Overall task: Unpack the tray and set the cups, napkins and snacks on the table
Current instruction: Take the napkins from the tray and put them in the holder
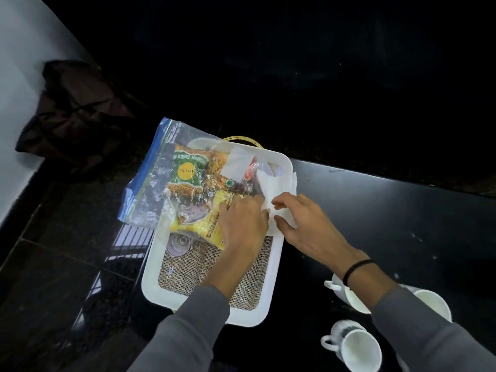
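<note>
In the head view, a white napkin (pixel 279 183) is pinched by both grips at the far right corner of the white tray (pixel 150 277): at its edge by the left hand (pixel 241 224), and between thumb and fingers by the right hand (pixel 303 221). A snack bag (pixel 150 189) is laid across the tray, and three cups (pixel 357 347) are seen on the table (pixel 402 210).

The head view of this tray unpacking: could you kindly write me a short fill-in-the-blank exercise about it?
The left hand and right hand both hold a white ____ over the tray.
The snack packets lie inside a clear ____ with a blue edge.
The white cups stand on the black table, on the tray's ____ side.
Missing words: napkin; bag; right.
</note>
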`<state>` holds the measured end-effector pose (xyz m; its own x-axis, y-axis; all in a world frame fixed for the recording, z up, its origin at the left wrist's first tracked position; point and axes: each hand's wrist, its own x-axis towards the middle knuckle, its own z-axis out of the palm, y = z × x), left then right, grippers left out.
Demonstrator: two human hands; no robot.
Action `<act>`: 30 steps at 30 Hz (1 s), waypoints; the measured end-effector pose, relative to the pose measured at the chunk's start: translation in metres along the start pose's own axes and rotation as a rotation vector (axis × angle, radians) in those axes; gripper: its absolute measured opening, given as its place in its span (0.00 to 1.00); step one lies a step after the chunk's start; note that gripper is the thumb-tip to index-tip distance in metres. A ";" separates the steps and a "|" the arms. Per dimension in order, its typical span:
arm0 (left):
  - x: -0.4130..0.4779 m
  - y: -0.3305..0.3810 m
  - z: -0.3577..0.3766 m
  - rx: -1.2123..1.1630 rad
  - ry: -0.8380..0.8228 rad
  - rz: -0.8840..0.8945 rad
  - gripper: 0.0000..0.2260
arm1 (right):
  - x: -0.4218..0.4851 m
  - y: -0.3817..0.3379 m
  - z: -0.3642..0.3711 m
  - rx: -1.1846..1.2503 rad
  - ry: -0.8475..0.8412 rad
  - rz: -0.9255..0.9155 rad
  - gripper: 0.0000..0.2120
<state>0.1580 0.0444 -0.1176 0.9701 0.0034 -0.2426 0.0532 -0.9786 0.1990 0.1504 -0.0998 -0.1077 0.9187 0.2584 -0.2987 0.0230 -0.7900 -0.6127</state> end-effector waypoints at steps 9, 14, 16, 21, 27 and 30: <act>-0.020 0.008 -0.025 -0.552 0.050 0.114 0.14 | -0.024 0.007 -0.011 0.100 0.269 0.006 0.25; -0.030 0.018 -0.056 -0.643 0.005 0.308 0.13 | -0.039 0.010 -0.041 0.370 0.216 0.076 0.44; -0.035 0.026 -0.068 -0.682 -0.017 0.340 0.14 | -0.051 0.013 -0.057 0.559 0.139 0.073 0.47; -0.053 0.050 -0.097 -0.903 -0.267 0.313 0.12 | -0.086 0.024 -0.096 0.868 -0.006 0.066 0.35; -0.073 0.086 -0.120 -1.109 -0.546 0.342 0.13 | -0.143 0.035 -0.136 1.045 -0.018 0.180 0.18; -0.086 0.113 -0.118 -1.206 -0.544 0.209 0.07 | -0.174 0.036 -0.153 1.019 0.032 0.236 0.16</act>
<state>0.1087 -0.0424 0.0383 0.7836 -0.4809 -0.3933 0.3638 -0.1580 0.9180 0.0515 -0.2583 0.0343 0.8669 0.1316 -0.4807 -0.4880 0.0278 -0.8724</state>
